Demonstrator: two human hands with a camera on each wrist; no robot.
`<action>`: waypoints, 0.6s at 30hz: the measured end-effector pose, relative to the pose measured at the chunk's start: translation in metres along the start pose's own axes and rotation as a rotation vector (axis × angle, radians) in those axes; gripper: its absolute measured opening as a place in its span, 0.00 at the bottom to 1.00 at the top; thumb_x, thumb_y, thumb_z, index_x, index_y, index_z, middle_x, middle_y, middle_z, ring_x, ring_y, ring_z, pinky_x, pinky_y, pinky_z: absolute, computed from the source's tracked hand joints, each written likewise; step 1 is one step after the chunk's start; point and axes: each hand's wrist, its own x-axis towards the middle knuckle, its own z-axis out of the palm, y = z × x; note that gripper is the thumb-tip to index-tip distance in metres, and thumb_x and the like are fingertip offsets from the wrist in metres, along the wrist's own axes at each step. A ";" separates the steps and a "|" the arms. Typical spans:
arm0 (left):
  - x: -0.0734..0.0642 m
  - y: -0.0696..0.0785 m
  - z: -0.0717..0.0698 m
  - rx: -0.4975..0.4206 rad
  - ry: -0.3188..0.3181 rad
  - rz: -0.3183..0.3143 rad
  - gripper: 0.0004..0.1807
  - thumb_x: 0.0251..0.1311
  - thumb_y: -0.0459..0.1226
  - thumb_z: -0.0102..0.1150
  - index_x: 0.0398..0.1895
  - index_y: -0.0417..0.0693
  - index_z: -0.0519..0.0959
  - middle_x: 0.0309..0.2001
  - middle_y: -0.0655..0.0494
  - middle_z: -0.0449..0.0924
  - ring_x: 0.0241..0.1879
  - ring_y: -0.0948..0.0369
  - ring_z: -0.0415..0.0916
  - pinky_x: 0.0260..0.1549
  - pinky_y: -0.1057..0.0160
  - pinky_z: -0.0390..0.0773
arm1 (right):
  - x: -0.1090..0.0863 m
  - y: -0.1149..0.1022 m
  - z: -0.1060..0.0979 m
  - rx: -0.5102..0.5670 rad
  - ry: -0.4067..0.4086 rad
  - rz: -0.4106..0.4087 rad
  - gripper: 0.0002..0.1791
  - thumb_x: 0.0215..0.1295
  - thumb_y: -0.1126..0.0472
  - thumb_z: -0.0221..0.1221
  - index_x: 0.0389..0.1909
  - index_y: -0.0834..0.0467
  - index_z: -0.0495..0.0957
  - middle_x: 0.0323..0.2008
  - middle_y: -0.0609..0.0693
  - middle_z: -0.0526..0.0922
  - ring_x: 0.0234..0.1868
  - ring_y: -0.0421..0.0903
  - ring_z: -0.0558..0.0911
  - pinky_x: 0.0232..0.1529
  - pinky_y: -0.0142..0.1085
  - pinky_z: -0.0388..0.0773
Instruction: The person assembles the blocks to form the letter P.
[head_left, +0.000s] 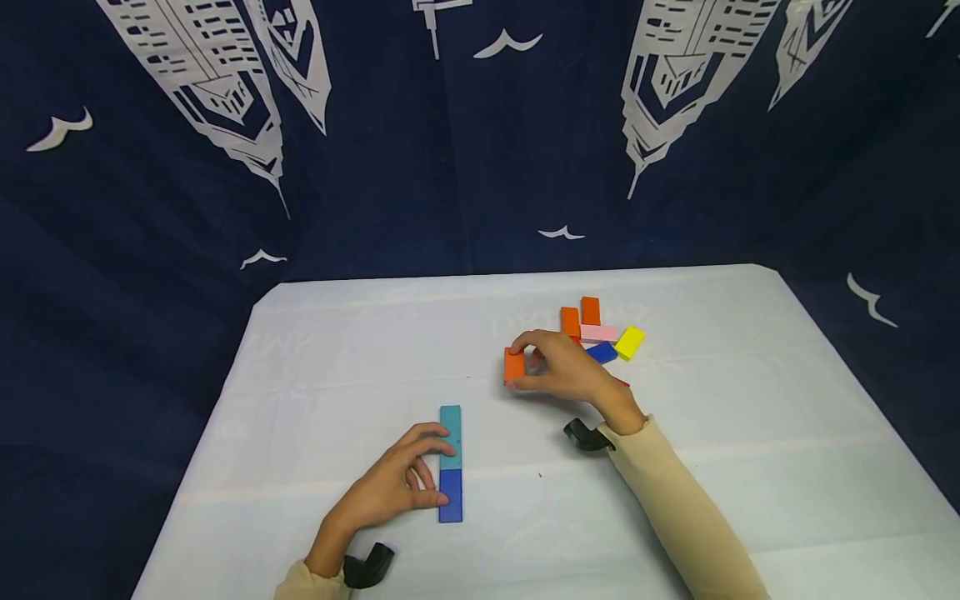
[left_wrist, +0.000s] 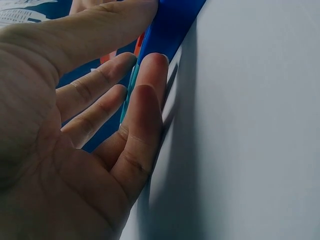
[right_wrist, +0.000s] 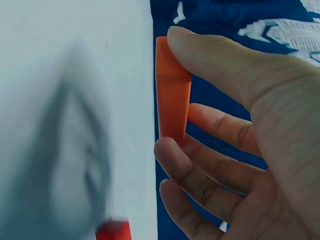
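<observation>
A blue block (head_left: 452,512) and a teal piece (head_left: 451,415) lie end to end in one straight row on the white table. At the row's left side, my left hand (head_left: 386,483) touches it lightly, thumb tip at the blue block and fingertips on the teal piece. In the left wrist view, the thumb overlaps the blue block (left_wrist: 172,27) and the fingers are loosely bent. Farther off to the right, my right hand (head_left: 562,367) pinches an orange block (head_left: 513,367) by its ends between thumb and fingers. The orange block (right_wrist: 173,95) stands out plainly in the right wrist view.
Behind my right hand lies a loose group: two orange blocks (head_left: 590,311), a pink block (head_left: 600,333), a blue block (head_left: 602,352) and a yellow block (head_left: 630,342). Red pieces there are mostly hidden by the hand. Dark printed cloth (head_left: 465,167) hangs behind the table (head_left: 337,350).
</observation>
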 end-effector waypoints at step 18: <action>-0.002 0.003 -0.002 -0.026 -0.012 -0.016 0.29 0.54 0.41 0.75 0.59 0.48 0.77 0.73 0.52 0.59 0.34 0.67 0.80 0.33 0.66 0.82 | 0.042 -0.043 0.058 -0.075 -0.062 -0.002 0.28 0.56 0.47 0.73 0.53 0.56 0.79 0.38 0.48 0.81 0.33 0.42 0.74 0.37 0.34 0.74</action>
